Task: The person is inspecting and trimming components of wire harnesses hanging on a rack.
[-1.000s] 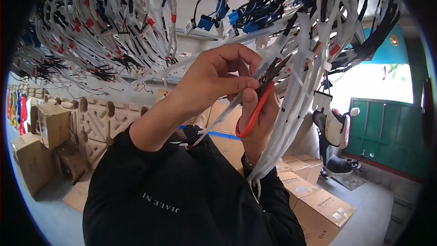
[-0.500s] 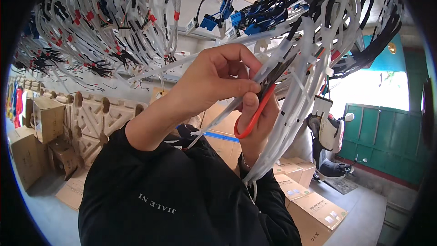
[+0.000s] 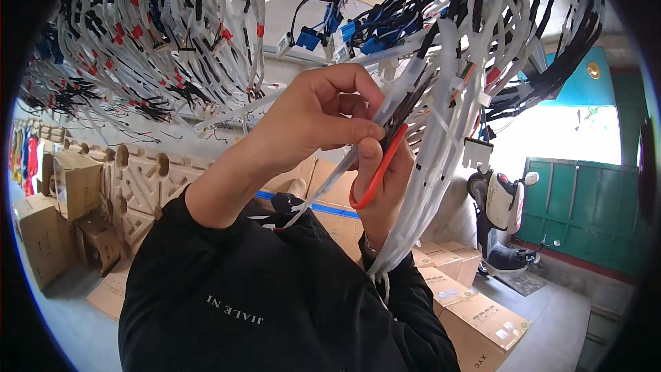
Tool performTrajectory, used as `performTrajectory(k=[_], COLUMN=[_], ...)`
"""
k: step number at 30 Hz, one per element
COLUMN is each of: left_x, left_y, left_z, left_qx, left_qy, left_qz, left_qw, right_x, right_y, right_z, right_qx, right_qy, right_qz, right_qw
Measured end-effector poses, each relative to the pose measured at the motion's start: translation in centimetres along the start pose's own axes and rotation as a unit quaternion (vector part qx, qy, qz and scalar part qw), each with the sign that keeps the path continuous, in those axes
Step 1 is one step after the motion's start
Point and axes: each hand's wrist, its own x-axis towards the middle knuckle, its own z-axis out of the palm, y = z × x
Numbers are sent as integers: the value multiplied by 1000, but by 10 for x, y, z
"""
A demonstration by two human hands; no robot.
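My left hand (image 3: 330,114) is closed in a pinch on a translucent white plastic sleeve (image 3: 397,96) that has dark wires at its upper end. Just to its right, my right hand (image 3: 389,182) grips scissors (image 3: 379,172) with an orange-red handle loop. Their dark metal part lies against the sleeve, beside my left thumb; the tips are hard to make out among the wires. A bundle of white-sleeved cables (image 3: 430,165) hangs down past my right hand and hides part of its fingers.
Wire bundles with red marks (image 3: 158,34) hang at upper left. Black cables with blue connectors (image 3: 372,38) hang overhead, and a white connector (image 3: 477,153) dangles at right. Cardboard boxes (image 3: 475,317) stand at lower right and at left. A scooter (image 3: 501,213) is parked near a green gate (image 3: 578,200).
Both hands, with the sleeve and scissors, sit slightly farther left in the picture. The hanging cables have shifted a little the same way. Both grips look the same.
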Motion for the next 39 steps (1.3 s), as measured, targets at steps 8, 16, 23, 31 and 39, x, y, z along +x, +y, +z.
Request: performTrajectory(k=[8, 16, 23, 31, 39], left_x=[3, 3, 2, 2, 1], left_y=[-3, -2, 0, 0, 5], left_z=[-2, -1, 0, 0, 2], left_qx=[8, 5, -9, 6, 17], left_qy=[-9, -13, -5, 1, 8], left_qz=[-9, -11, -22, -21, -15], left_qw=[1000, 1000, 1000, 1000, 1000], right_x=[-1, 1, 1, -1, 0], right_y=[-4, -4, -1, -3, -7], right_z=[-2, -1, -2, 0, 0], right_qx=[-12, -18, -33, -61, -22], right_qy=[6, -4, -10, 28, 14], right_qz=[12, 9, 12, -18, 9], right_qw=[1000, 1000, 999, 998, 1000])
